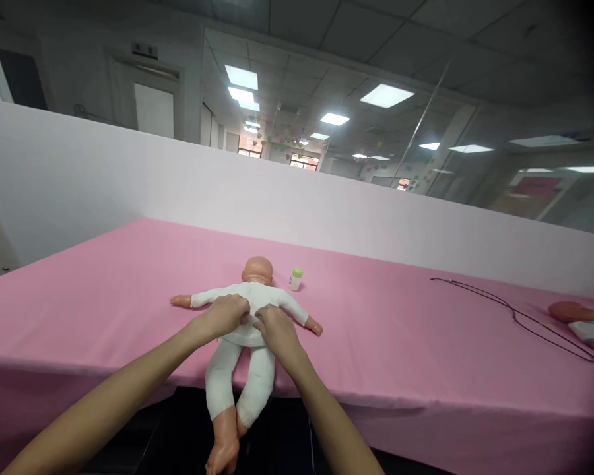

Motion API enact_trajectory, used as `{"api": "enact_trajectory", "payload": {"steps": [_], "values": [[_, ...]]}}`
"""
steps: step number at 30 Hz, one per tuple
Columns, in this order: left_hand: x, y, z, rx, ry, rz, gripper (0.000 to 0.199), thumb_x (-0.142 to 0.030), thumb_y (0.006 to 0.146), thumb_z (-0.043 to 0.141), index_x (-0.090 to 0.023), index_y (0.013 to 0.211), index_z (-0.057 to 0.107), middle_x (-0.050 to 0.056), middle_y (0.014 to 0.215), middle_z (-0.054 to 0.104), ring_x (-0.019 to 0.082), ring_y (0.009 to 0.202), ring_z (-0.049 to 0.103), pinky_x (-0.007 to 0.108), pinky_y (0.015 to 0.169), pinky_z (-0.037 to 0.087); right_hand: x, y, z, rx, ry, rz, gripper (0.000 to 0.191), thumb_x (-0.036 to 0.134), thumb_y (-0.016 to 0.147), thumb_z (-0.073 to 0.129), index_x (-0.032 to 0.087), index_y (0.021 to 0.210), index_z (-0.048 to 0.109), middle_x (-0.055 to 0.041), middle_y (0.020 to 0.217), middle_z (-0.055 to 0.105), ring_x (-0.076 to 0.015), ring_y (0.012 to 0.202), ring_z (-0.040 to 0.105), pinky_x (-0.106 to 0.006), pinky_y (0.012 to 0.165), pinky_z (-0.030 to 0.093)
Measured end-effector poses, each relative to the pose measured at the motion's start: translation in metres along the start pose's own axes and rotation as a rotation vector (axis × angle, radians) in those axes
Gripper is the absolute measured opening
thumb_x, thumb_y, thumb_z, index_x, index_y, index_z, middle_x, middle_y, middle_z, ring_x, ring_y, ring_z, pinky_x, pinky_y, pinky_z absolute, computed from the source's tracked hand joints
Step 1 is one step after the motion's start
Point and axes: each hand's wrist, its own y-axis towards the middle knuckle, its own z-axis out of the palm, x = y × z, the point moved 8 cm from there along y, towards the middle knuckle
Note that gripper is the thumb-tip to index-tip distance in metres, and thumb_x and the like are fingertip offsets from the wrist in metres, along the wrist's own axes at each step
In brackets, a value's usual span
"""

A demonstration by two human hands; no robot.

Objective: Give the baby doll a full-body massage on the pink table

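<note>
A baby doll (pixel 242 336) in white clothing lies with its back up and its arms stretched out to both sides. Its torso rests on the pink-covered table, while the legs hang over the front edge. Both my hands are on the doll's back, side by side with a small gap. My left hand (pixel 229 313) has its fingers curled in a pinch at the middle of the back. Likewise curled, my right hand (pixel 276 328) presses just to the right; the fingertips of both are partly hidden. A small bottle with a green cap (pixel 296 280) stands right of the doll's head.
The pink cloth (pixel 376 330) covers the wide table and drapes over its front edge. A thin black cord (pixel 512 311) lies in a loop at the right. Beyond it is a second doll (pixel 584 323), cut off by the frame. A white low wall (pixel 327 204) with glass runs behind.
</note>
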Motion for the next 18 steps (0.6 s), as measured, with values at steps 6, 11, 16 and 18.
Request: {"api": "enact_trajectory", "payload": {"steps": [6, 11, 16, 18], "values": [[-0.003, -0.018, 0.027, 0.097, 0.335, -0.005, 0.032, -0.029, 0.086, 0.064, -0.023, 0.055, 0.056, 0.011, 0.070, 0.060, 0.039, 0.094, 0.065, 0.057, 0.100, 0.046, 0.013, -0.009, 0.022, 0.156, -0.352, -0.025, 0.032, 0.009, 0.096, 0.045, 0.023, 0.083, 0.071, -0.0129, 0.095, 0.072, -0.0303, 0.091, 0.066, -0.040, 0.081, 0.051], [-0.005, -0.027, 0.029, 0.053, 0.327, 0.042, 0.039, -0.045, 0.091, 0.060, -0.023, 0.058, 0.059, 0.009, 0.067, 0.057, 0.035, 0.088, 0.065, 0.053, 0.097, 0.049, 0.019, -0.020, 0.013, 0.196, -0.375, -0.054, 0.030, 0.009, 0.095, 0.046, 0.023, 0.089, 0.071, -0.0097, 0.099, 0.072, -0.0276, 0.092, 0.065, -0.038, 0.079, 0.051], [0.001, -0.046, 0.031, 0.012, 0.241, 0.066, 0.046, -0.059, 0.092, 0.055, -0.025, 0.063, 0.066, 0.011, 0.070, 0.058, 0.037, 0.093, 0.066, 0.054, 0.100, 0.048, 0.022, -0.036, 0.016, 0.240, -0.406, -0.066, 0.030, 0.007, 0.091, 0.048, 0.022, 0.094, 0.073, -0.0117, 0.100, 0.072, -0.0305, 0.096, 0.067, -0.039, 0.077, 0.051], [0.001, -0.050, 0.035, 0.006, 0.214, 0.080, 0.049, -0.062, 0.092, 0.054, -0.026, 0.063, 0.068, 0.012, 0.067, 0.056, 0.036, 0.092, 0.066, 0.051, 0.101, 0.048, 0.018, -0.034, 0.019, 0.233, -0.407, -0.033, 0.030, 0.006, 0.091, 0.048, 0.023, 0.087, 0.073, -0.0117, 0.095, 0.072, -0.0303, 0.093, 0.067, -0.038, 0.075, 0.051]]}}
